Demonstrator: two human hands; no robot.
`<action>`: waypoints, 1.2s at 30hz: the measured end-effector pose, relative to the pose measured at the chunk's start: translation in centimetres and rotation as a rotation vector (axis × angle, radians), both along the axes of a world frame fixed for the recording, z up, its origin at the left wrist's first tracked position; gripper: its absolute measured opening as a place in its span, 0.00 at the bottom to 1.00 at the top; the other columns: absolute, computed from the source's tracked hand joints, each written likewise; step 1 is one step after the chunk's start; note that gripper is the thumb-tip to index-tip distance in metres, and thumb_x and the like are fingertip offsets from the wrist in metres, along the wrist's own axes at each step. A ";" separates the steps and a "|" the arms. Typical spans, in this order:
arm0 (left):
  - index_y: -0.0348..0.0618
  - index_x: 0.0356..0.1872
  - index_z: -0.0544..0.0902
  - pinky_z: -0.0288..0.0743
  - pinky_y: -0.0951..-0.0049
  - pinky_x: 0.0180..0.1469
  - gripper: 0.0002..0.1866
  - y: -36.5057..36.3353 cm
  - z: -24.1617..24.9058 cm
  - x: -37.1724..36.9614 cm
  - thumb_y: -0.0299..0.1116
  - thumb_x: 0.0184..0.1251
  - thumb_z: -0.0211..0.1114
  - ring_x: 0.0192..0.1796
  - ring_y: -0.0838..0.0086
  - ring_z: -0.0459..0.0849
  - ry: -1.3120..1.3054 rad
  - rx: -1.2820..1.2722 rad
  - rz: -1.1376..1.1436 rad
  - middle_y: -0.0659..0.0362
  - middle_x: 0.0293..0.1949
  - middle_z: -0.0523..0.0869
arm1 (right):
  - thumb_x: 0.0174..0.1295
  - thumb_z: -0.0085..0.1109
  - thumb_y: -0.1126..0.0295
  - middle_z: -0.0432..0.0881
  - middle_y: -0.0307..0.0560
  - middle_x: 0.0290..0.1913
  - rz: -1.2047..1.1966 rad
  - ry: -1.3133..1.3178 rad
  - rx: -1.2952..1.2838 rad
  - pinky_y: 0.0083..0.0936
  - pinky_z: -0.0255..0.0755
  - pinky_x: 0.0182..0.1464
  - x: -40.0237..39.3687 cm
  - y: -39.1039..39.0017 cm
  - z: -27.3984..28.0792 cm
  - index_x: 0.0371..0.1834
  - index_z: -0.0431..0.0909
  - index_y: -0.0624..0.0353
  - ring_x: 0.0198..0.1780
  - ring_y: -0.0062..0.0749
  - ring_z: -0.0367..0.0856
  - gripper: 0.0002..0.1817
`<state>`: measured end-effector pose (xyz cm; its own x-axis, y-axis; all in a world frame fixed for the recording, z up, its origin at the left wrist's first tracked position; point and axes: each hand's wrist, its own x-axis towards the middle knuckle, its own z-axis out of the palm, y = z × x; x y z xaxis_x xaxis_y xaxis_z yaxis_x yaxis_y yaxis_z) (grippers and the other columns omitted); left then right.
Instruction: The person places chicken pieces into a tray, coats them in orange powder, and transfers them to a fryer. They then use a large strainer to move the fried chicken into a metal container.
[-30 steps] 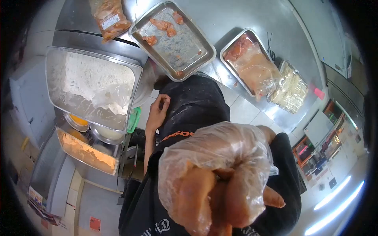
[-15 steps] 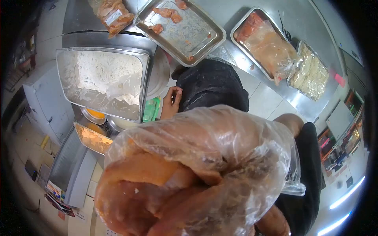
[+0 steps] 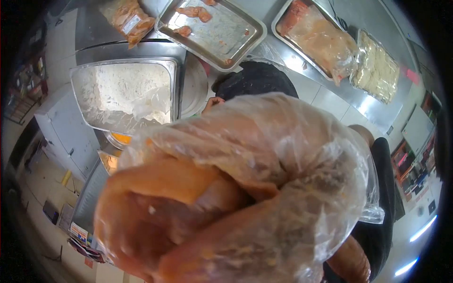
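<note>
The right hand (image 3: 283,141), blurred, runs past the bottom edge; whether its fingers grip anything is unclear. Below-left of it the left hand (image 3: 213,102) is mostly hidden. Beyond it the top edge crops the tray (image 3: 226,45).

A crinkled, clear plastic glove (image 3: 283,141) covers the raised right hand (image 3: 231,188), loose and creased — its thin film is smeared and dotted with small orange and pale specks, and a flap hangs free at the wrist side. The fingers inside are curled. Beyond the partly hidden left hand (image 3: 213,102), a shallow metal tray (image 3: 222,38) lies flat on the tabletop, smudged with white, bearing pinkish-orange meat pieces (image 3: 194,12) — most toward one side, with smaller bits apart.
</note>
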<state>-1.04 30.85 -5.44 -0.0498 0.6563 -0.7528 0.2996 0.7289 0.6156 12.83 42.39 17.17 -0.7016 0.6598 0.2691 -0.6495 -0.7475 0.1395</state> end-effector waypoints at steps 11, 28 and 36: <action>0.47 0.43 0.75 0.71 0.71 0.40 0.16 -3.7 -0.2 -0.8 0.48 0.66 0.51 0.35 0.72 0.77 0.049 0.048 -0.100 0.59 0.34 0.80 | 0.58 0.54 0.57 0.71 0.43 0.26 0.102 -0.341 0.025 0.16 0.64 0.22 1.3 -1.1 1.4 0.35 0.71 0.64 0.23 0.21 0.70 0.18; 0.38 0.38 0.73 0.67 0.79 0.35 0.08 -10.9 -3.2 -7.3 0.33 0.65 0.54 0.31 0.80 0.72 -0.054 0.277 0.131 0.62 0.26 0.75 | 0.61 0.52 0.57 0.72 0.44 0.33 -0.499 -1.102 0.210 0.19 0.69 0.35 -0.9 -7.1 -9.1 0.38 0.72 0.63 0.40 0.22 0.74 0.18; 0.38 0.38 0.73 0.67 0.79 0.37 0.08 -8.0 -2.0 -3.6 0.33 0.65 0.54 0.31 0.78 0.72 -0.047 0.203 0.115 0.60 0.27 0.76 | 0.62 0.50 0.58 0.73 0.45 0.33 -0.376 -0.663 0.281 0.20 0.68 0.36 -0.1 -4.6 -6.3 0.39 0.72 0.63 0.40 0.24 0.74 0.16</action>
<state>-4.59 22.81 -7.40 -0.1015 0.7867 -0.6089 0.1893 0.6162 0.7645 12.73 37.80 10.92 -0.5186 0.8525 0.0661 -0.7455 -0.4129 -0.5232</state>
